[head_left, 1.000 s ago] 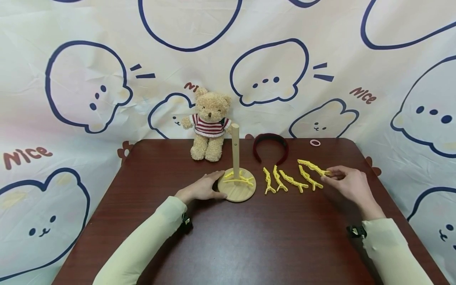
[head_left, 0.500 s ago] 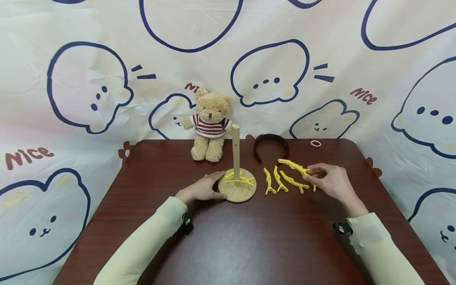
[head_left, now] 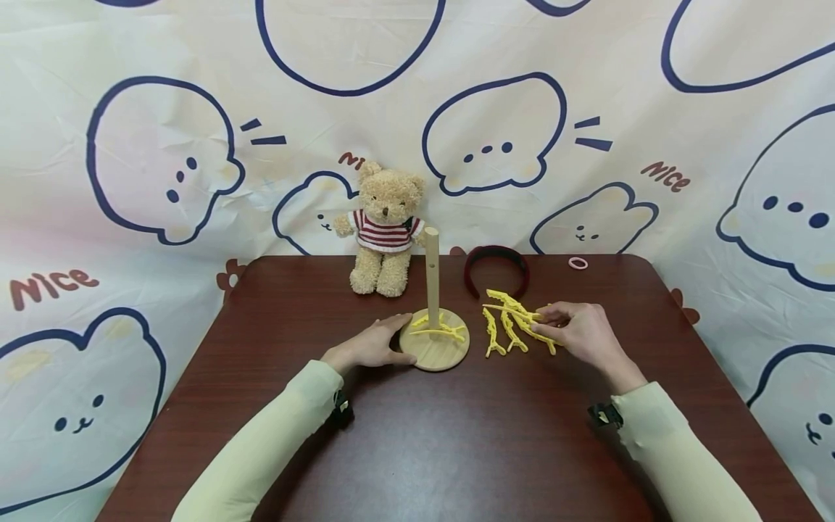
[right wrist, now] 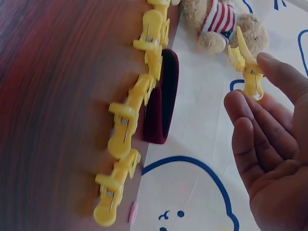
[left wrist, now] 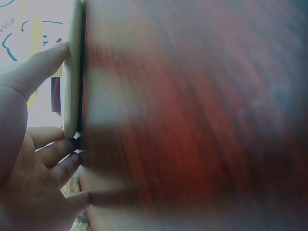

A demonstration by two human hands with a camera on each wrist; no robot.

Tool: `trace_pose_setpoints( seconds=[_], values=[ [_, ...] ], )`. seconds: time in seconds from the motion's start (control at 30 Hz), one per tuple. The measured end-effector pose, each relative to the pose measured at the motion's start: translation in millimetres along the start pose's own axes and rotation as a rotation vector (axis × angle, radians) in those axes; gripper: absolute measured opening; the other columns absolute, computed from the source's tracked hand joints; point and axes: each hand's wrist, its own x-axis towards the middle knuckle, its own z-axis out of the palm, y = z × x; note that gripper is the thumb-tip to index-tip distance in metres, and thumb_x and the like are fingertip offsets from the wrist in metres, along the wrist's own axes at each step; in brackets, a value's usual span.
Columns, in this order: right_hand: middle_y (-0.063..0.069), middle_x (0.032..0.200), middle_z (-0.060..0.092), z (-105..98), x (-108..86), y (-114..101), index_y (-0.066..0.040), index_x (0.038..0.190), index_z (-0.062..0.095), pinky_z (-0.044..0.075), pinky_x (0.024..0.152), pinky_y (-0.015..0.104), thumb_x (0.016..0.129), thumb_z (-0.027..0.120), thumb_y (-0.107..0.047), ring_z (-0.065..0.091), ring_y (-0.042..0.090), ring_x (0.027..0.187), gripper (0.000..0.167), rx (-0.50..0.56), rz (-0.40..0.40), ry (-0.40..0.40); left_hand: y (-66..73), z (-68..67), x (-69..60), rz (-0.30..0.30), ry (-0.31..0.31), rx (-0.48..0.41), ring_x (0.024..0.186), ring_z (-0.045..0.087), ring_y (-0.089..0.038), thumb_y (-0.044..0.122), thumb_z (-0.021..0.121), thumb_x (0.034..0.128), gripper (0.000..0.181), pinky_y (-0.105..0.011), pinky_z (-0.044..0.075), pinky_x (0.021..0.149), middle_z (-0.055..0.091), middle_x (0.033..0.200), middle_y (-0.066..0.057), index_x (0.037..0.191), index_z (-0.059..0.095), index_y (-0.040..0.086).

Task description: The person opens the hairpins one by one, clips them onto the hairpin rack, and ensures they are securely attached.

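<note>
My left hand point(head_left: 374, 341) holds the left rim of a round wooden stand point(head_left: 435, 358), thumb in front and fingers behind; its upright post point(head_left: 433, 279) rises from the base. Yellow hair clips point(head_left: 450, 332) lie on that base around the post. In the left wrist view, the thumb point(left wrist: 41, 67) and fingers touch the disc's edge point(left wrist: 72, 91). My right hand point(head_left: 583, 333) pinches another yellow hair clip point(right wrist: 249, 72) by its spring end, its two prongs spread apart. It hovers over a row of yellow hair clips point(right wrist: 122, 122) on the table, partly hiding them in the head view.
A teddy bear point(head_left: 385, 232) in a striped shirt sits at the table's back edge, behind the stand. A dark red headband point(head_left: 496, 251) lies behind the row of clips. Farther right is a pink hair tie point(head_left: 578, 263). A patterned cloth point(head_left: 365, 123) hangs behind the brown table point(head_left: 417, 449).
My right hand has carried the hair clip leftward over the row, and the clip's prongs have come apart. The left hand and the stand have stayed in place.
</note>
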Motion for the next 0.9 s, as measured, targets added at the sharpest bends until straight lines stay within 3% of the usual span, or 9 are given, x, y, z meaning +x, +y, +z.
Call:
trace_pose_setpoints(
  seconds=[0.27,0.53,0.9],
  values=[
    [-0.007,0.082,0.077,13,4.2,-15,-0.021,0.097,0.081,0.042,0.048,0.024,0.082,0.083,-0.035,0.057,0.012,0.063,0.021,-0.002,-0.081,-0.011,0.2,0.6,0.0,-0.003,0.000,-0.001,0.155,0.019,-0.030,0.052,0.073,0.0874,0.099,-0.054,0.012,0.126,0.023,0.166,-0.015,0.160,0.021,0.008],
    [-0.007,0.083,0.077,26,9.3,-30,-0.020,0.097,0.081,0.047,0.054,0.022,0.081,0.084,-0.031,0.060,0.009,0.068,0.020,0.014,-0.132,-0.032,0.0,0.7,0.0,-0.005,-0.005,-0.011,0.155,0.020,-0.030,0.052,0.073,0.0874,0.099,-0.055,0.012,0.126,0.023,0.166,-0.015,0.160,0.021,0.009],
    [-0.009,0.079,0.075,45,16.1,-47,-0.020,0.094,0.081,0.047,0.051,0.022,0.081,0.085,-0.031,0.057,0.007,0.062,0.018,0.072,-0.196,-0.079,-1.2,1.3,0.8,-0.008,-0.005,0.002,0.155,0.020,-0.030,0.053,0.072,0.0873,0.100,-0.054,0.013,0.126,0.023,0.166,-0.014,0.160,0.020,0.009]
  ],
)
